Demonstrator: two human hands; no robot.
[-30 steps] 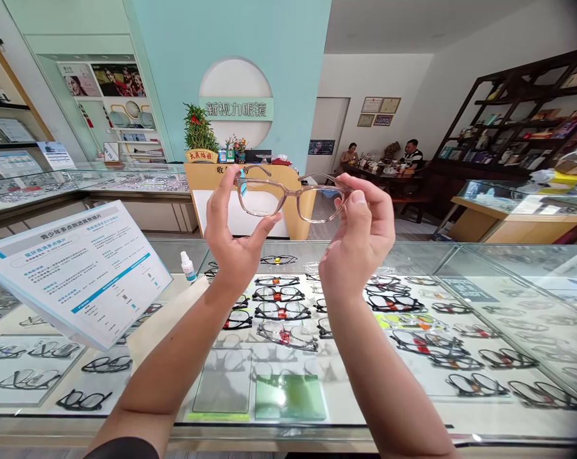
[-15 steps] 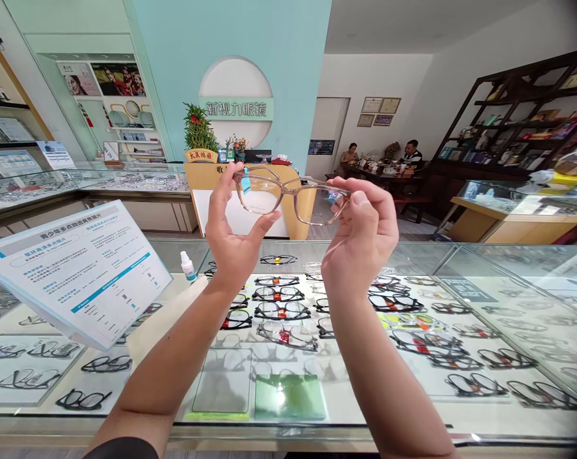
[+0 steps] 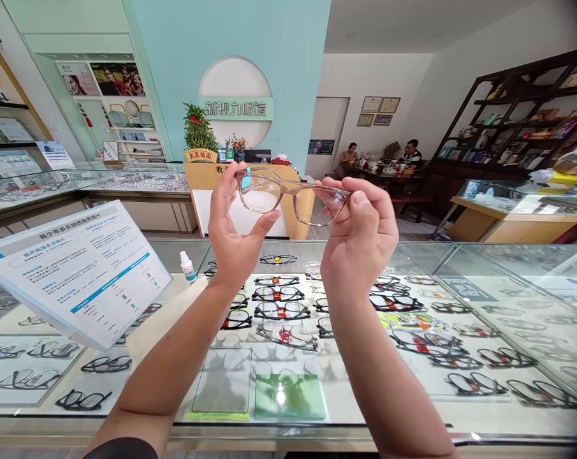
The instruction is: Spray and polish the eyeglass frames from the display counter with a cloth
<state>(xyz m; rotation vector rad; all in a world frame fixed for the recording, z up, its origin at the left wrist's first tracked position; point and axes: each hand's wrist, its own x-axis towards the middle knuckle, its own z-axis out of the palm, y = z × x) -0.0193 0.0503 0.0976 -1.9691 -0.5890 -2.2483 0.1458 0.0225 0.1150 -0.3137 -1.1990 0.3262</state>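
A pair of eyeglasses (image 3: pixel 288 189) with a clear brownish frame is held up in front of me, above the glass display counter. My left hand (image 3: pixel 238 226) grips its left end, fingertips at the upper corner and thumb near the lower rim of the left lens. At the other end my right hand (image 3: pixel 362 233) pinches the right side of the frame between thumb and fingers. Both lenses are see-through, and the temples are partly hidden by the rims and my fingers. Beneath my hands, rows of spectacle frames (image 3: pixel 282 310) lie inside the counter.
The glass counter (image 3: pixel 365 435) spans the front. A printed sign (image 3: pixel 82 268) stands on its left, beside a small white bottle (image 3: pixel 187 264). A green card (image 3: pixel 291 396) shows under the glass. Behind stands a reception desk (image 3: pixel 298 210); two people sit at a far table.
The eyeglasses have tilted very slightly, and the reflections on their lenses have shifted. Both hands keep their hold in nearly the same place.
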